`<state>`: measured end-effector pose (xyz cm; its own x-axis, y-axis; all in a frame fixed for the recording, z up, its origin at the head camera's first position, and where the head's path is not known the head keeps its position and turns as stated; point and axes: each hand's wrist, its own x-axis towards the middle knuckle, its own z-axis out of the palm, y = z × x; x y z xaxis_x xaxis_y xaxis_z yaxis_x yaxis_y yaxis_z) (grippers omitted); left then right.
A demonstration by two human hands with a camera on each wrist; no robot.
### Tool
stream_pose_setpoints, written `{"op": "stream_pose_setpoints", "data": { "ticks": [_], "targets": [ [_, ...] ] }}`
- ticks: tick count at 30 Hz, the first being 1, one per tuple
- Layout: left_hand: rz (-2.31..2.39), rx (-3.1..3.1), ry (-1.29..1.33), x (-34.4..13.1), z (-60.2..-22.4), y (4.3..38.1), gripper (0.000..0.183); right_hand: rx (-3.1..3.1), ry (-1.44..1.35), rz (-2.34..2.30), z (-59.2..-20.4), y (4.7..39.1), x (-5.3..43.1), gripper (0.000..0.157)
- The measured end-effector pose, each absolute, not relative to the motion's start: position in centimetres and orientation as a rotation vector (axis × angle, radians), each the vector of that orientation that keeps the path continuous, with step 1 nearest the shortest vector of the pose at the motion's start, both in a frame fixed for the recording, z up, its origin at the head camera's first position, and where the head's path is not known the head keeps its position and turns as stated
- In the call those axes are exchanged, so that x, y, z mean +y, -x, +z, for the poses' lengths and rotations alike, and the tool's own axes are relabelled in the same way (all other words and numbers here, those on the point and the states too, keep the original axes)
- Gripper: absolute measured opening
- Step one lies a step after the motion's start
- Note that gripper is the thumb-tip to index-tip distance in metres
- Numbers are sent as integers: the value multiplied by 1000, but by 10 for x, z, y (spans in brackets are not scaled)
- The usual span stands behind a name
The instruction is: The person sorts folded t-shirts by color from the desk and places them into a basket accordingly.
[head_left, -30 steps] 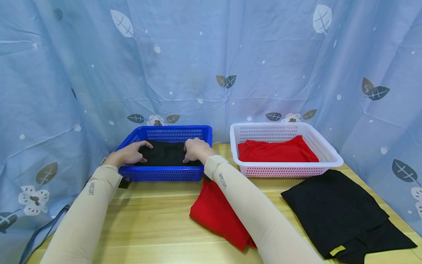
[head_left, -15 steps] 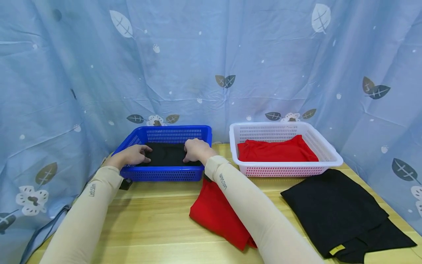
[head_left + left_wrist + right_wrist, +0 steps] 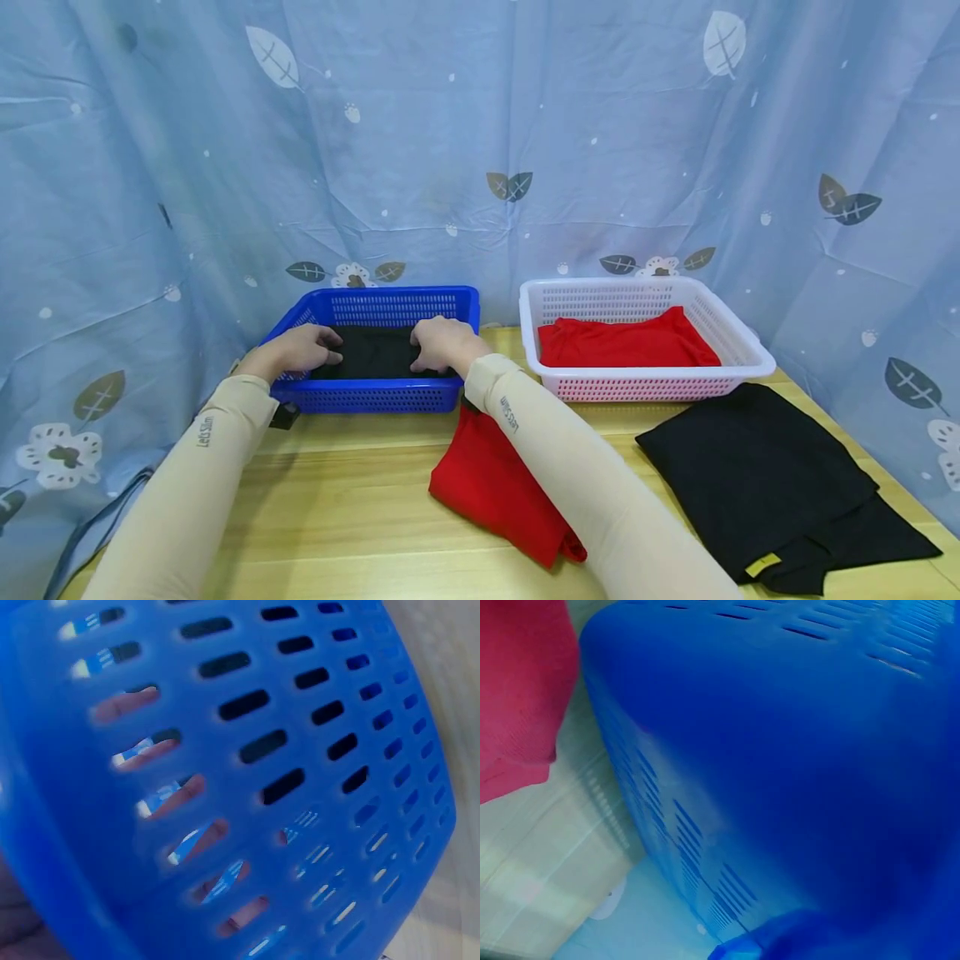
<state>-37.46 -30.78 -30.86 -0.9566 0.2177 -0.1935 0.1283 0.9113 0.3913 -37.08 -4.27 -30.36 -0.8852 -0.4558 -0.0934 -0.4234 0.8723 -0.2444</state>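
A folded black garment (image 3: 373, 350) lies in the blue plastic basket (image 3: 367, 396) at the back left of the table. My left hand (image 3: 300, 348) reaches over the basket's near left corner and holds the garment's left end, its thumb and forefinger on the cloth. Through the slots of the basket wall (image 3: 187, 750), the left wrist view shows parts of fingers (image 3: 244, 915). At the opposite end, my right hand (image 3: 446, 343) holds the cloth with its fingers pointing down. Its lower fingertips are hidden. The basket's outer side (image 3: 742, 750) fills most of the right wrist view.
A white basket (image 3: 645, 383) holding a folded red garment (image 3: 626, 340) stands to the right. Another red garment (image 3: 491, 496) lies on the table (image 3: 337, 508), partly under my right forearm. A black garment with a yellow label (image 3: 761, 492) lies at the front right. Blue curtain (image 3: 420, 150) hangs behind.
The black garment has sunk slightly lower and flatter in the blue basket. My left fingers have drawn in slightly, and my right hand stays nearly in place.
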Motion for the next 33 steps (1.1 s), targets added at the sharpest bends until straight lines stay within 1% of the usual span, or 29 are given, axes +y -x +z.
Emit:
{"op": "stream_pose_setpoints", "data": {
  "ticks": [6,14,25,33],
  "targets": [
    [546,2892,-298,-302,-302,370,46,2841,709,-444,-295,366,-38,51],
    [580,2909,-338,-294,-293,364,45,2790,785,-481,-281,361,-27,52],
    [786,2808,-360,-279,-284,352,46,2762,889,-569,-266,354,5,54],
    [802,2850,-460,-253,-274,340,39,2756,939,-581,-257,343,33,53]
  ]
}}
